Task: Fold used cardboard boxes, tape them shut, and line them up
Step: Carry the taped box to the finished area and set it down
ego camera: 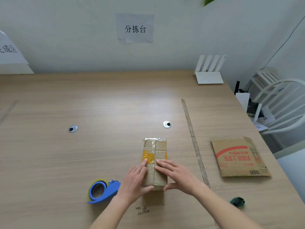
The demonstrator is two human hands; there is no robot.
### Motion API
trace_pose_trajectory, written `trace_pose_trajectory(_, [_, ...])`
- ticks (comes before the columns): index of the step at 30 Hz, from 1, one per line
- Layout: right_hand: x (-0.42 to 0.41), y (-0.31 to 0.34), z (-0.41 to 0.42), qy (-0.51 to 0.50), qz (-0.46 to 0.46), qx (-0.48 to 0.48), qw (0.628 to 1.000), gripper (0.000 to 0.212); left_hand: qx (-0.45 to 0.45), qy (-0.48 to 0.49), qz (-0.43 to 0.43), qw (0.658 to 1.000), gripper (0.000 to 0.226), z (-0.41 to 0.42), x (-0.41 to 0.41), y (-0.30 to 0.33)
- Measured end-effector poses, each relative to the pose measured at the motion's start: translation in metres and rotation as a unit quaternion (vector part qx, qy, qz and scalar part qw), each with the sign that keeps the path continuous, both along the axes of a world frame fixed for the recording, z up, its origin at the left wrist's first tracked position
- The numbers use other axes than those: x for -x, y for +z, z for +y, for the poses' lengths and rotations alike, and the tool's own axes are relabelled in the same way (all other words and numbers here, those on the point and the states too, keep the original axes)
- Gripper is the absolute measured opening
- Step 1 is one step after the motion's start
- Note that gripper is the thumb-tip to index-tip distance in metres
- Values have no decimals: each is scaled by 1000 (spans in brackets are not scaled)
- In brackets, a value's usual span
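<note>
While box (154, 162) lies on table (82, 104), both hands' grips released, flat atop flaps.

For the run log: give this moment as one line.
left hand and right hand press box flaps flat | tape dispenser idle, left | flattened carton right

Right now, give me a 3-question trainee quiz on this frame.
1. True or false: both hands, left hand and right hand, press the top flaps of the small cardboard box.
2. Which lies left of that box? A) flattened cardboard box B) blue tape dispenser C) white router
3. Fill in: the strip of tape stuck on the table runs between the small box and the ____ box.

Key: 1 true; 2 B; 3 flattened
</note>
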State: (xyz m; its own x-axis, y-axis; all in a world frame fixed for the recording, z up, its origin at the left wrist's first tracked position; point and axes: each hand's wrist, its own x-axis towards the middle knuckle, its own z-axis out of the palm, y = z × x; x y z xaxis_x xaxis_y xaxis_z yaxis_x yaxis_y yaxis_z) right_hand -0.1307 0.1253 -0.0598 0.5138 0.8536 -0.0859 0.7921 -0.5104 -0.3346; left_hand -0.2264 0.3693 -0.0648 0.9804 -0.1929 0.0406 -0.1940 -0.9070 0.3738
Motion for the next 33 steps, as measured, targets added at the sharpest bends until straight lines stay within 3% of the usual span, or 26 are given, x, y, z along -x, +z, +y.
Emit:
trace_pose_trajectory(6, [8, 8, 1, -32, 30, -7, 999, 90, 69, 37, 85, 993, 73, 4, -5, 19])
trace_pose_trajectory(10, [18, 8, 10, -211, 61, -102, 970, 65, 149, 129, 92, 976, 83, -3, -14, 26])
trace_pose_trajectory(12, [17, 6, 19, -334, 116, -156, 922, 65, 191, 191, 139, 953, 93, -7, -20, 24])
trace_pose_trajectory(14, [12, 9, 33, -428, 270, -202, 839, 67, 296, 238, 222, 898, 94, -11, -28, 27])
trace_pose_trajectory(16, [9, 17, 45, -452, 412, -238, 755, 57, 390, 262, 266, 842, 78, -14, -32, 30])
trace_pose_trajectory(17, [7, 21, 47, -456, 434, -245, 737, 58, 412, 267, 266, 830, 78, -15, -35, 33])
trace_pose_trajectory(20, [-7, 49, 48, -446, 468, -293, 704, 64, 449, 268, 245, 816, 101, -12, -49, 55])
trace_pose_trajectory(24, [-40, 122, 52, -437, 514, -369, 639, 64, 459, 246, 189, 832, 82, -5, -79, 124])
trace_pose_trajectory(28, [-65, 200, 52, -447, 465, -395, 654, 68, 516, 253, 139, 806, 32, -8, -97, 203])
trace_pose_trajectory(33, [-67, 261, 44, -384, 428, -441, 689, 74, 530, 264, 67, 803, 27, -12, -98, 268])
